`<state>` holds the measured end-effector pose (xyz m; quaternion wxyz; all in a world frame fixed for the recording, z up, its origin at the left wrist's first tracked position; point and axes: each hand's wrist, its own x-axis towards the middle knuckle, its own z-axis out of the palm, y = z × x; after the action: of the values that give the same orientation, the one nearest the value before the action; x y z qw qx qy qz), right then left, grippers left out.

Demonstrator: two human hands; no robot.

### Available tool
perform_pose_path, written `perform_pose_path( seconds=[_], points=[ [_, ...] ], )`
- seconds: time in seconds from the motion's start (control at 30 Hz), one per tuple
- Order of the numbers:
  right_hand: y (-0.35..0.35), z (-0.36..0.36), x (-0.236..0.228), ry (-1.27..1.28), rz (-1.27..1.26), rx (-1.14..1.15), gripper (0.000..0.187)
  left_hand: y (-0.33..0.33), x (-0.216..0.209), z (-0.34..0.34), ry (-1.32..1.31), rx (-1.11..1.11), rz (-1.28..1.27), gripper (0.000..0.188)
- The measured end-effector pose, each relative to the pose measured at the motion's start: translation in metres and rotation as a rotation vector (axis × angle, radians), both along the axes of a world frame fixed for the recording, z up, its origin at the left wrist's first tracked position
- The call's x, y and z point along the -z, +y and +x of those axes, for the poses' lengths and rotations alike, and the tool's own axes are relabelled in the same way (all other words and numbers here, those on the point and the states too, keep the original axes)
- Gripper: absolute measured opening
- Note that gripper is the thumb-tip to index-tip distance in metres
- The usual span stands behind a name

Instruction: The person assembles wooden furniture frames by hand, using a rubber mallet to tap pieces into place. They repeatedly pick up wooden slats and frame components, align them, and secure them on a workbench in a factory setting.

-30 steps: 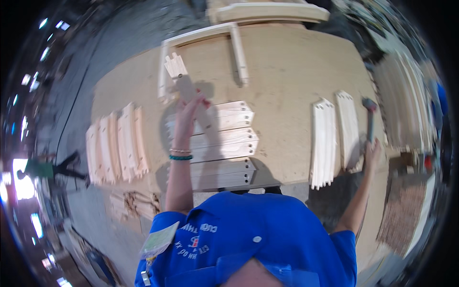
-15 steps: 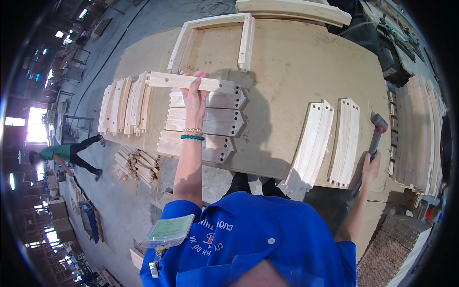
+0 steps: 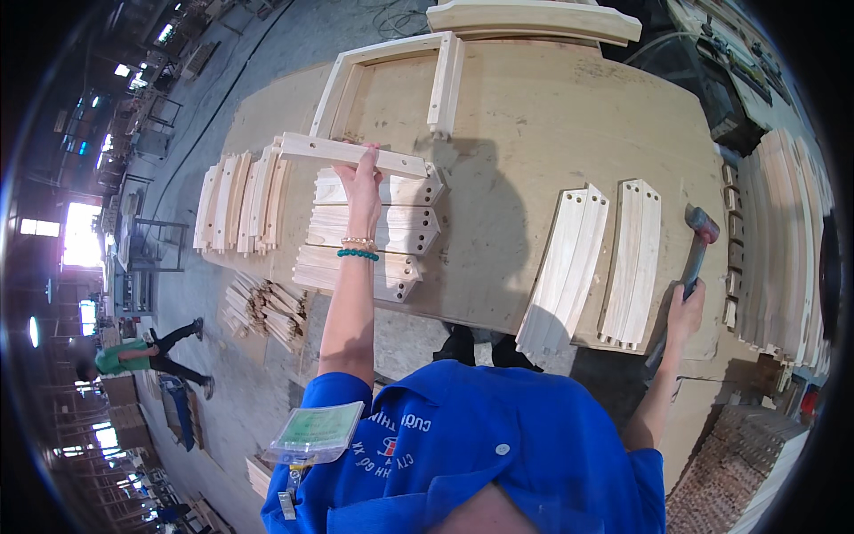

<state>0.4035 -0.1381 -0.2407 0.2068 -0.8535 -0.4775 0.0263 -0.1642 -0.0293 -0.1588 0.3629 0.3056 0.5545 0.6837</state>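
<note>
My left hand (image 3: 360, 182) is closed around a pale wooden rail (image 3: 307, 147) with round holes near its ends. It holds the rail above a row of drilled, pointed-end wooden slats (image 3: 374, 218) on the table. Beyond it lies a three-sided wooden frame (image 3: 391, 44), its open side facing me. At the right, my right hand (image 3: 685, 311) grips the handle of a hammer (image 3: 703, 224), whose worn reddish-grey head points away from me. Two groups of slats, a wider one (image 3: 565, 262) and a narrower one (image 3: 632, 258), lie left of the hammer.
The board-topped table (image 3: 605, 116) spreads out ahead. Several short rails (image 3: 236, 200) lie at its left end, above a floor heap of sticks (image 3: 262, 307). Tall stacked boards (image 3: 783, 249) stand at the far right. A person in green (image 3: 133, 356) is on the floor at the left.
The rail in my left hand has tilted, its right end dipping slightly. My right hand keeps its grip on the hammer. The person at the left has moved, and my view has shifted a little.
</note>
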Motion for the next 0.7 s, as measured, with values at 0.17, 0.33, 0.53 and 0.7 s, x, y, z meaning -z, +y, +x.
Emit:
perform_pose_path(
  seconds=[0.17,0.33,0.53,0.7],
  points=[
    [0.0,-0.001,0.001,0.003,-0.025,0.01,0.044,0.0,-0.001,0.0,0.078,0.041,-0.034,0.065],
    [0.003,0.002,0.001,0.011,-0.016,0.003,0.044,0.008,0.005,0.004,0.61,-0.065,-0.038,0.078],
    [0.002,0.001,0.0,0.005,-0.035,-0.003,0.045,0.019,-0.002,0.029,0.863,-0.127,-0.048,0.088],
    [0.003,0.002,0.001,0.016,-0.01,-0.014,0.047,0.023,0.0,0.019,0.96,-0.195,-0.049,0.081]
  ],
)
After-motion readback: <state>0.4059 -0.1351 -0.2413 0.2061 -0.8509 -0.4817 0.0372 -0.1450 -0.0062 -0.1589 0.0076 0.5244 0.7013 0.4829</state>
